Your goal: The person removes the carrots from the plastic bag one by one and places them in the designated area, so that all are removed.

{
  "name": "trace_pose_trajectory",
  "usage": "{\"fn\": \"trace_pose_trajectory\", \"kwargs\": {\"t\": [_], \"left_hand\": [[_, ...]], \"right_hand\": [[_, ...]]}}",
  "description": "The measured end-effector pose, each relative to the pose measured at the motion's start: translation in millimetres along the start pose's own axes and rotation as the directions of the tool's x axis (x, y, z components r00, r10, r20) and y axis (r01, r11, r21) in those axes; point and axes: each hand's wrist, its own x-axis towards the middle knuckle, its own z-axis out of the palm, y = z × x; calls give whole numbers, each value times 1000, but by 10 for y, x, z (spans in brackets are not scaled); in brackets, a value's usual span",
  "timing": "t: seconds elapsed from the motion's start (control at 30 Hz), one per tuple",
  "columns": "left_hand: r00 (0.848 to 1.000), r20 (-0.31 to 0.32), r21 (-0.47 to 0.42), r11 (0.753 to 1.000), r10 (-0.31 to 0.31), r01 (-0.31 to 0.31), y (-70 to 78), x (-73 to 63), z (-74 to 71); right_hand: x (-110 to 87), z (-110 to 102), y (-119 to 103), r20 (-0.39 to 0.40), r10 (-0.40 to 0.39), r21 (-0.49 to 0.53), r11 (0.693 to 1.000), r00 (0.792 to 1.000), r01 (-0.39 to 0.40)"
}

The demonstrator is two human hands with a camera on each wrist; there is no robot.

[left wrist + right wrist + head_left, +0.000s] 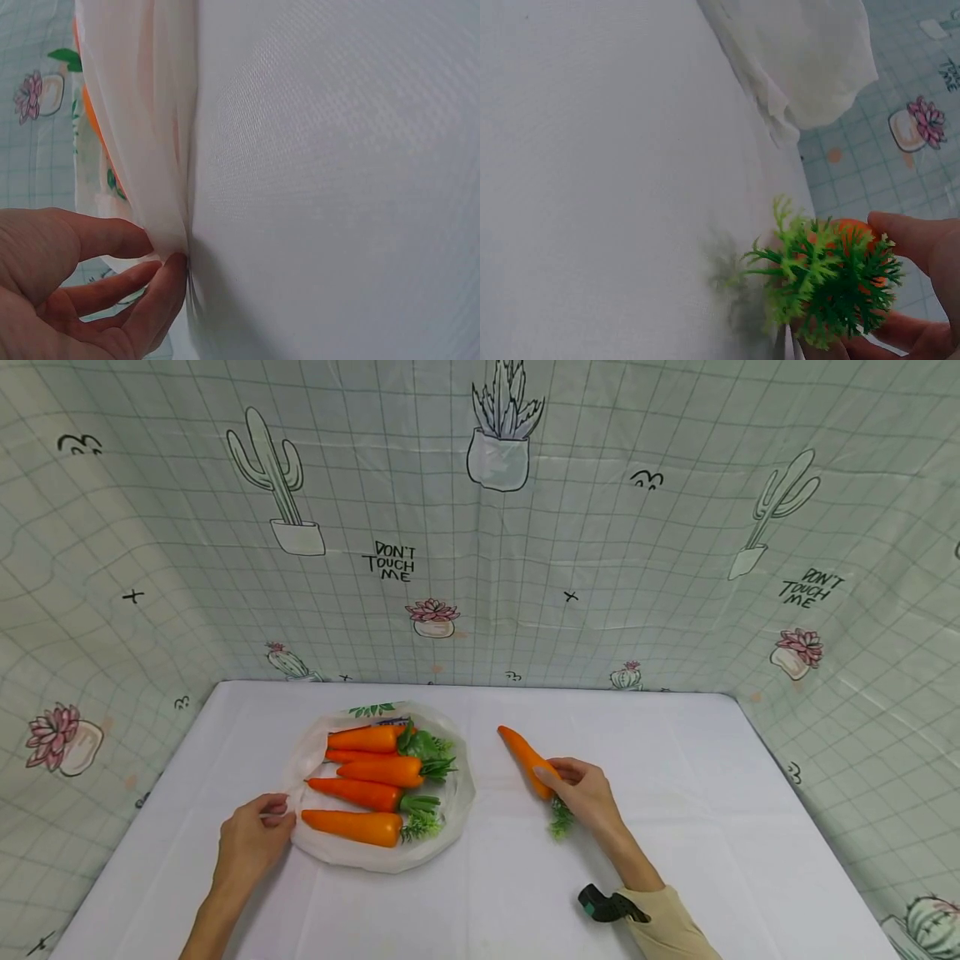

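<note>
A whitish plastic bag [352, 857] lies spread on the table at the left, its edge gathered in a rough ring. Several orange carrots [352, 827] with green tops lie side by side in it, tips toward the left. My left hand [253, 842] is at the bag's left edge; in the left wrist view its thumb and fingers pinch the bag's folded plastic [161, 187]. To the right of the bag, my right hand [591, 795] grips another carrot [519, 752] near its thick end. Its leafy green top [821, 281] hangs below the fingers, toward me.
A white cloth-covered table [675, 760] carries everything. Behind and on both sides rises a grid-patterned curtain [540, 568] printed with cacti and potted plants. A black device [611, 906] is strapped at the right wrist, by a beige sleeve [667, 927].
</note>
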Motion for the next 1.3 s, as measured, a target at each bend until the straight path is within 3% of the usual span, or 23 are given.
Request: {"fn": "trace_pose_trajectory", "kwargs": {"t": [0.17, 0.5, 0.73, 1.3], "left_hand": [[1000, 2, 3, 1000, -1, 1, 7, 4, 0], [1000, 12, 3, 1000, -1, 1, -2, 0, -1], [1000, 2, 0, 1000, 9, -9, -9, 2, 1], [999, -47, -7, 1000, 27, -27, 7, 21, -23]], "right_hand": [[16, 13, -51, 6, -2, -27, 1000, 1000, 2], [59, 86, -100, 91, 19, -2, 1000, 996, -19], [78, 139, -139, 132, -14, 3, 1000, 991, 13], [79, 134, -178, 124, -82, -92, 991, 989, 94]]}}
